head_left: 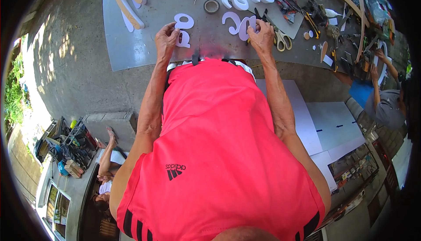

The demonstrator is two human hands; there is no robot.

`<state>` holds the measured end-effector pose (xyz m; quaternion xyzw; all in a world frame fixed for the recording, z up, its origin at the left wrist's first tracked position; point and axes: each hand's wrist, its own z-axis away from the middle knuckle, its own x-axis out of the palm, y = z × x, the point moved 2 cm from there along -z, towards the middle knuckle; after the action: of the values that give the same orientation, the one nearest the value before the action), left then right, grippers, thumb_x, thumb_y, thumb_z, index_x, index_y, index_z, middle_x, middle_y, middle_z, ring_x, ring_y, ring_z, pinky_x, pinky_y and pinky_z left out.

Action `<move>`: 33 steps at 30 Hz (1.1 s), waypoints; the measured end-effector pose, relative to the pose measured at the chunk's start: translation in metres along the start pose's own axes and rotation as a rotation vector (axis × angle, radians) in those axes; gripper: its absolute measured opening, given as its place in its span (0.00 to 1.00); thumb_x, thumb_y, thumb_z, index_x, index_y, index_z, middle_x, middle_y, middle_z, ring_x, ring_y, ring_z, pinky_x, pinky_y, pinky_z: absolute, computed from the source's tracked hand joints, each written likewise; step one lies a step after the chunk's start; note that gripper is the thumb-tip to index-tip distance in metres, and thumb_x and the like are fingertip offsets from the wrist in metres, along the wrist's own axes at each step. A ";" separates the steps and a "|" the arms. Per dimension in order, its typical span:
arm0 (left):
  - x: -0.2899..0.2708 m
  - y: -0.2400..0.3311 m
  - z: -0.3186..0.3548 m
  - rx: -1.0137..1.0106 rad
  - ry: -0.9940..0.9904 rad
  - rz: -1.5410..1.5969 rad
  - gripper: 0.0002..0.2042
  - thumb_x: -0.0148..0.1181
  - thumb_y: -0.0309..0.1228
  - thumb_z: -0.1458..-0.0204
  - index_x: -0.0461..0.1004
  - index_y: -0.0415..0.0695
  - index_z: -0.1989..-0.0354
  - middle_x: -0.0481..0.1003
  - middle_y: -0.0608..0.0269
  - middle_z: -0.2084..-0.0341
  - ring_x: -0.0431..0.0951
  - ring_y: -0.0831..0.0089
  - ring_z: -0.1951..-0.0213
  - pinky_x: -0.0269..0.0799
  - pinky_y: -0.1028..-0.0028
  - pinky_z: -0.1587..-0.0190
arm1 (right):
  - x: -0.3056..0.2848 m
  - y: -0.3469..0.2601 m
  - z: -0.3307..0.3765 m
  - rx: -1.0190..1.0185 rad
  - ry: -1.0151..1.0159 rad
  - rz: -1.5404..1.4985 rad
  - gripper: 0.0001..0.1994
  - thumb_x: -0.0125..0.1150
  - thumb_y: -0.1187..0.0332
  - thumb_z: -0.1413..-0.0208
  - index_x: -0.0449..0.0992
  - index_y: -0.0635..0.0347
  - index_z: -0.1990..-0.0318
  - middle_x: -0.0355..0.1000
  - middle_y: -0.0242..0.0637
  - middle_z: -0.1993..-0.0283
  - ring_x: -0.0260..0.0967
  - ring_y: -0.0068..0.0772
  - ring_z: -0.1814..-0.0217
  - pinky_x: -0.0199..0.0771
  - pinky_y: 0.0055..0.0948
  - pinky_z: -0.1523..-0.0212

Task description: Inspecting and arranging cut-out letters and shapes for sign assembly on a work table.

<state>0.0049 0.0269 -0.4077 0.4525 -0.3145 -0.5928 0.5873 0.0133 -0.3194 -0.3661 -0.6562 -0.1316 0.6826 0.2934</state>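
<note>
Containers first: white bottle (331,13) is lying at the far right of the table (144,50); can't tell what's in it. Box (73,169) is sitting by a dark pile of gear (70,144), lower left, off the table; contents too small to read. Crumpled plastic (372,4) is bunching at upper right; can't tell if it's holding anything.

Left hand (166,41): fingers bending in, touching the left letter (183,40) near the table's near edge. Right hand (262,38): fingers curling onto the right letter (247,28), covering part of it. Pinching or just resting: can't tell for either.

Around: another flat letter (184,20) is lying just beyond the left one; a curved one (231,23) is sitting just left of the right one. Tape roll (211,6) is resting beyond, between the two groups. Two thick letters (234,0) are lying right of it.

In the way: scissors (279,33) are crowding the right hand's outer side; cutter (312,24) and loose tools are cluttering farther right. Co-worker (388,105) is handling a white curved piece (383,65) at far right.
</note>
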 end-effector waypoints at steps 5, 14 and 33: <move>0.002 0.005 0.000 0.015 0.006 -0.096 0.15 0.62 0.24 0.43 0.76 0.35 0.47 0.81 0.60 0.64 0.80 0.78 0.65 0.78 0.78 0.61 | -0.011 0.031 -0.011 0.338 -0.061 -0.562 0.12 0.66 0.69 0.48 0.81 0.66 0.58 0.78 0.36 0.68 0.73 0.26 0.69 0.73 0.28 0.66; 0.003 0.004 -0.004 0.052 -0.021 -0.058 0.15 0.61 0.24 0.42 0.76 0.35 0.47 0.81 0.62 0.64 0.79 0.79 0.64 0.76 0.78 0.61 | 0.004 0.039 -0.007 0.397 -0.124 -0.669 0.12 0.66 0.69 0.47 0.81 0.69 0.59 0.79 0.36 0.68 0.74 0.22 0.68 0.73 0.25 0.66; 0.020 0.036 0.006 0.457 0.234 -0.839 0.17 0.66 0.27 0.50 0.77 0.41 0.51 0.80 0.60 0.61 0.77 0.64 0.58 0.73 0.68 0.54 | 0.004 0.005 -0.029 -0.071 0.157 -0.059 0.19 0.65 0.69 0.50 0.75 0.58 0.48 0.71 0.43 0.51 0.67 0.48 0.45 0.70 0.42 0.47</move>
<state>0.0165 0.0021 -0.3765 0.7211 -0.1591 -0.6392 0.2147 0.0402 -0.3263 -0.3752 -0.7136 -0.1516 0.6150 0.2994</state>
